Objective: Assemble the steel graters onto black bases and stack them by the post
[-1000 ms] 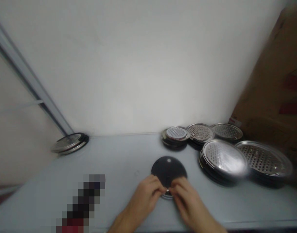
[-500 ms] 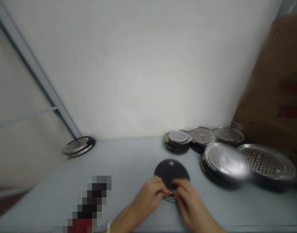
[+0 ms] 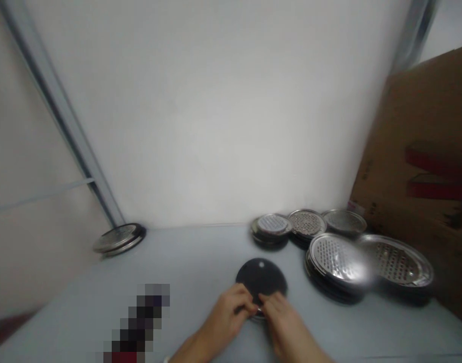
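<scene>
A dark round disc (image 3: 261, 277) with a small pale spot near its far edge lies flat on the pale table (image 3: 185, 262). My left hand (image 3: 226, 320) and my right hand (image 3: 287, 325) meet at the disc's near edge. Both have their fingers curled and pinched together on a small shiny metal part at that edge, mostly hidden under the fingertips. The picture is blurred, so the small part's shape is unclear.
Stacks of round perforated metal trays (image 3: 338, 257) sit at the right, several of them, two large in front and three smaller behind (image 3: 272, 227). A single tray stack (image 3: 119, 238) stands at the far left corner. A brown cardboard box (image 3: 423, 171) rises at the right. A pixelated patch (image 3: 140, 322) covers the near left.
The view has tilted up and shifted, so everything sits lower in the picture. My hands stay pinched at the disc's near edge; the disc has not visibly moved on the table.
</scene>
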Demonstrator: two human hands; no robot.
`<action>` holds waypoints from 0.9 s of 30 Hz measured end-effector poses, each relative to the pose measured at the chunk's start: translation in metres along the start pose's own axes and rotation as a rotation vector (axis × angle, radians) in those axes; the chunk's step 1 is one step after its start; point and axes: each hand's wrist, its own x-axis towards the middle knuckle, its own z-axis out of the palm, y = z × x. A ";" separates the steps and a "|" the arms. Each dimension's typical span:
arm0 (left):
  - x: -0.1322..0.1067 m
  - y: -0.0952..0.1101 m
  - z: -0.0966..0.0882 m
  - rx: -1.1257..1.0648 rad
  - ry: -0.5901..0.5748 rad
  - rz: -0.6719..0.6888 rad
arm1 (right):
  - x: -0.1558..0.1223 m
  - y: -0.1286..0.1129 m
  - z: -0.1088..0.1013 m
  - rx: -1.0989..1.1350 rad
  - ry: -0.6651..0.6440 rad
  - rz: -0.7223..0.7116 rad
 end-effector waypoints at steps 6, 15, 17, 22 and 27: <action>0.000 0.000 -0.002 0.020 -0.018 0.019 | 0.001 -0.001 0.004 -0.046 -0.027 0.012; 0.000 0.002 -0.002 0.086 -0.026 0.029 | 0.005 -0.011 -0.012 0.067 0.029 0.011; 0.001 0.004 -0.001 0.105 -0.024 0.023 | 0.005 -0.012 -0.020 0.145 0.073 0.003; 0.002 0.003 0.000 0.101 -0.028 0.034 | 0.004 -0.014 -0.027 0.242 0.119 0.008; 0.000 0.002 0.001 0.080 -0.016 0.059 | 0.001 -0.015 -0.026 0.273 0.155 0.011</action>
